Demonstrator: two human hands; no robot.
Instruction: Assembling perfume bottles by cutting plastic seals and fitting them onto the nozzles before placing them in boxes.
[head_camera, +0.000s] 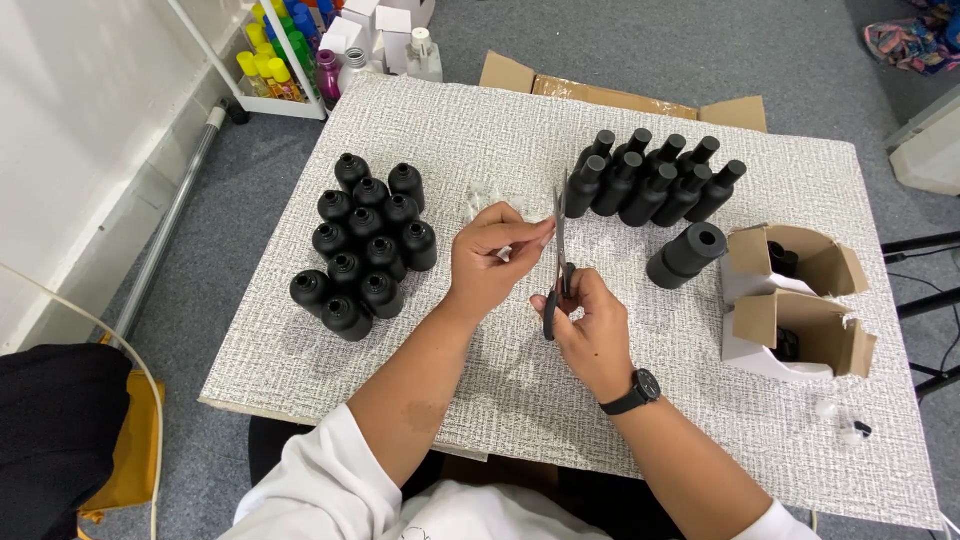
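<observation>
- Right hand (590, 330), a black watch (640, 390) on its wrist, grips a pair of black-handled scissors (558, 265); its fingers are closed through and around the handles, and the blades point up and away from the person.
- Scissor blades stand near the middle of the worktop (500, 400), raised above its textured white-grey covering; whether the blades are parted or shut cannot be read.
- Left hand (490, 265) is just beside the blades; thumb and fingers are pinched together on a small clear item (505, 252), too small to identify.
- Fingertips of the left hand reach to the scissor blade; contact or a slight gap cannot be told apart.
- Left of the hands: a cluster of upright black bottles (365, 245), capless, packed touching one another.
- Beyond the right hand: a second group of black bottles (650, 180), tilted and leaning in a row.
- Near that row, one black bottle lying on its side (685, 255), mouth toward the cardboard boxes.
- Right side of the worktop: two open cardboard boxes (795, 300) with white outsides, each with something dark inside.
- Near right corner: a small clear piece with a black tip (850, 432).
- Floor at far left: a white rack of coloured bottles (280, 50); a flattened brown carton (620, 95) at the far worktop edge.
</observation>
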